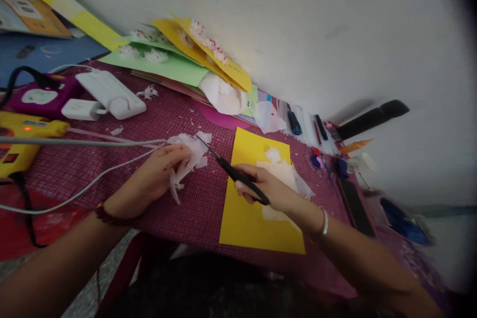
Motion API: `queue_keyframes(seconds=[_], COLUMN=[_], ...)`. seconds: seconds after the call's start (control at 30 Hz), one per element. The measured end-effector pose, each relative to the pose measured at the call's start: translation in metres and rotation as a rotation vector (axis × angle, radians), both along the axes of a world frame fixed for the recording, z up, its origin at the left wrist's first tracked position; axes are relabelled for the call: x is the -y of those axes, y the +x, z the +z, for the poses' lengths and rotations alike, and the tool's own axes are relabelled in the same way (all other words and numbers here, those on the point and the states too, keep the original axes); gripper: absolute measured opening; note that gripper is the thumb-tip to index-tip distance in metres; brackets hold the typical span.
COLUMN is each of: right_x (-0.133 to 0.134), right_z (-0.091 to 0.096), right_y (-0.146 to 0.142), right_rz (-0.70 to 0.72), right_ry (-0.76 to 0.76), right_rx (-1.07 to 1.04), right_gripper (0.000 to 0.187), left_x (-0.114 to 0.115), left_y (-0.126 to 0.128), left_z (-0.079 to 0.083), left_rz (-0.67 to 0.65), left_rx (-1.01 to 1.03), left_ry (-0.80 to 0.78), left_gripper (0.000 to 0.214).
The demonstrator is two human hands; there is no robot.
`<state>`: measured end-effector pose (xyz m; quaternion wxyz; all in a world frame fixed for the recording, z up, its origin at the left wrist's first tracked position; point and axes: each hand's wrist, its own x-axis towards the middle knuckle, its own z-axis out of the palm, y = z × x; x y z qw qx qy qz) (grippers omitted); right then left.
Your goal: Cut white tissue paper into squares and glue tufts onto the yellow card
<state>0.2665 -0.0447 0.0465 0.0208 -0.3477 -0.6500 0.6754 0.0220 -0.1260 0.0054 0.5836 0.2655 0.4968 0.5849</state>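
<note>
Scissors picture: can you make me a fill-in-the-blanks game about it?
The right hand holds black ____.
The left hand pinches ____ tissue paper.
The card sheet under the right hand is ____.
Missing words: scissors, white, yellow.

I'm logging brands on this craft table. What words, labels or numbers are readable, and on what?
No text is readable.
Orange booklet: print too blurred.
Purple box: white label, blurred.
Yellow glue gun: markings too small.
Scissors in right hand, tissue paper in left hand: no print seen.
</note>
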Motion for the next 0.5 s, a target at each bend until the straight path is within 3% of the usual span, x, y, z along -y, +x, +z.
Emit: queue_keyframes(seconds=[0.1, 0.27, 0.5], right_x=[-0.002, -0.002, -0.002], right_z=[0.003, 0.010, 0.010], right_y=[0.002, 0.013, 0.027], right_rz=[-0.011, 0.057, 0.108], right_ry=[0.013, 0.046, -0.096], right_rx=[-0.012, -0.057, -0.062], right_gripper=[0.070, 0.059, 0.061], left_x=[0.001, -0.001, -0.010], left_y=[0.000, -0.006, -0.014], left_z=[0.002, 0.012, 0.014], left_rz=[0.059, 0.111, 0.170], left_rx=[-0.039, -0.104, -0.122], left_ry=[-0.035, 0.016, 0.062], left_gripper=[0.022, 0.016, 0.010])
